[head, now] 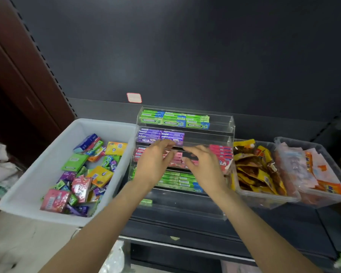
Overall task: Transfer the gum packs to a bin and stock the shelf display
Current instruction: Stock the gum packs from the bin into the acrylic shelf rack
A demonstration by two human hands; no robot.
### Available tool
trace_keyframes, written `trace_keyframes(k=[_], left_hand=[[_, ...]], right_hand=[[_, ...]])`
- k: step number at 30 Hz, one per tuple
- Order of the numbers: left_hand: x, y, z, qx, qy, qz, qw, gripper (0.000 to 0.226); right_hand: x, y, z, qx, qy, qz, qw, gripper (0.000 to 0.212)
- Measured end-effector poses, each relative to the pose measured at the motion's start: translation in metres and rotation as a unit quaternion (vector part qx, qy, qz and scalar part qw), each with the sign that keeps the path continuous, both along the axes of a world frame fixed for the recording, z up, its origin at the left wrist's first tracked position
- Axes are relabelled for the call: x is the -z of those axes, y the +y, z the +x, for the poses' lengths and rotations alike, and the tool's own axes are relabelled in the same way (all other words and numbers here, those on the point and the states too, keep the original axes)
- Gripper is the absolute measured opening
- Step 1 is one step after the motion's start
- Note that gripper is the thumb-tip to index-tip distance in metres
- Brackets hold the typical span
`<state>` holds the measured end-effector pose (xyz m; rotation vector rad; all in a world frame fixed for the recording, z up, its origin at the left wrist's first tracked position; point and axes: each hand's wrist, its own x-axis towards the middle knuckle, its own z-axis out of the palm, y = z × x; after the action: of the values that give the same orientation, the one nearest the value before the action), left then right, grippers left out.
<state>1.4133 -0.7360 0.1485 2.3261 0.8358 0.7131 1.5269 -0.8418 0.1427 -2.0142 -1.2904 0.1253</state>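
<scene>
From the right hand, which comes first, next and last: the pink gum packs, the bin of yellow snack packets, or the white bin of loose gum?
1. Pink gum packs: in the clear display rack's third tier, right at the right hand.
2. Bin of yellow snack packets: just to its right.
3. White bin of loose gum: far left, beyond the left hand.

Two clear tubs of snack packets at right, red-edged label on dark back panel

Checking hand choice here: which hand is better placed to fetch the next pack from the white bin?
Probably the left hand: the white bin sits directly on its side of the display, while the right hand would have to cross over.
</scene>
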Motion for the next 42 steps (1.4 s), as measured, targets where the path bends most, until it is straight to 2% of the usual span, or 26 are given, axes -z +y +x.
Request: trace_keyframes(k=[3, 11, 17, 23, 26, 29, 32, 38, 42], left_hand=[[0.001, 0.034, -0.056, -0.048, 0.024, 0.005, 0.999, 0.024], [0.024, 0.143, -0.210, -0.153, 0.091, -0.067, 0.982, 0.026], [0.056, 0.200, -0.244, -0.083, 0.167, -0.076, 0.979, 0.044], [0.089, 0.223, -0.239, 0.000, 0.257, -0.117, 0.959, 0.082], [0.103, 0.230, -0.233, 0.027, 0.303, -0.111, 0.946, 0.088], [0.110, 0.235, -0.227, 0.039, 0.334, -0.077, 0.939, 0.090], [0.113, 0.236, -0.226, 0.047, 0.337, -0.075, 0.937, 0.093], [0.114, 0.238, -0.225, 0.048, 0.331, -0.070, 0.940, 0.095], [0.111, 0.237, -0.225, 0.036, 0.315, -0.067, 0.946, 0.095]], right_hand=[[-0.001, 0.033, -0.041, -0.042, 0.023, -0.008, 0.999, 0.033], [0.013, 0.134, -0.161, -0.095, 0.071, -0.032, 0.992, 0.030], [0.044, 0.193, -0.217, -0.053, 0.109, -0.118, 0.986, 0.045], [0.082, 0.224, -0.218, 0.013, 0.110, -0.245, 0.963, 0.071], [0.093, 0.233, -0.211, 0.033, 0.123, -0.302, 0.945, 0.079], [0.097, 0.236, -0.204, 0.031, 0.152, -0.321, 0.934, 0.083], [0.097, 0.237, -0.199, 0.045, 0.140, -0.313, 0.938, 0.076], [0.099, 0.246, -0.192, 0.113, 0.101, -0.276, 0.949, 0.041], [0.094, 0.248, -0.184, 0.107, 0.058, -0.255, 0.959, 0.023]])
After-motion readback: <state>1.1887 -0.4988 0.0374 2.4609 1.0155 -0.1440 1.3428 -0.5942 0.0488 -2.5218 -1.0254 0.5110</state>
